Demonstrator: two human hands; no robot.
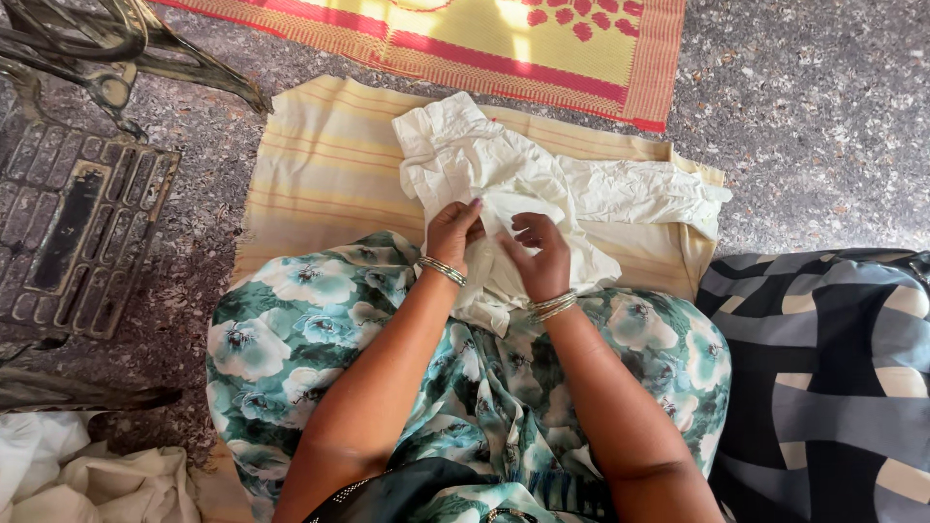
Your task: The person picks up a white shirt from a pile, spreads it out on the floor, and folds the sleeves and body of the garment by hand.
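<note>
Head view looks down on a person seated on the floor, lap covered by green floral fabric [291, 329]. Both hands meet over a crumpled white cloth [504, 169], which lies partly on the lap and partly on a yellow striped sheet [320, 165] spread in front of the knees. Left hand [451, 232] pinches a fold of the cloth between thumb and fingers; right hand [539, 254] curls its fingers around the fabric just beside it, the two hands nearly touching.

As a judgement, the thin cloth is so bunched that a pull could drag the wrong layer along or let the fold slip out of the pinch. The bangles [552, 306] could also snag on it.

Counted: one white cloth in hand, one striped sheet, one red and yellow mat [542, 48] further off, one dark checked fabric [833, 378] to the right, one heap of pale cloth [87, 475] at lower left, one iron treadle [77, 213] of a sewing machine at left, two hands, bangles on both wrists
</note>
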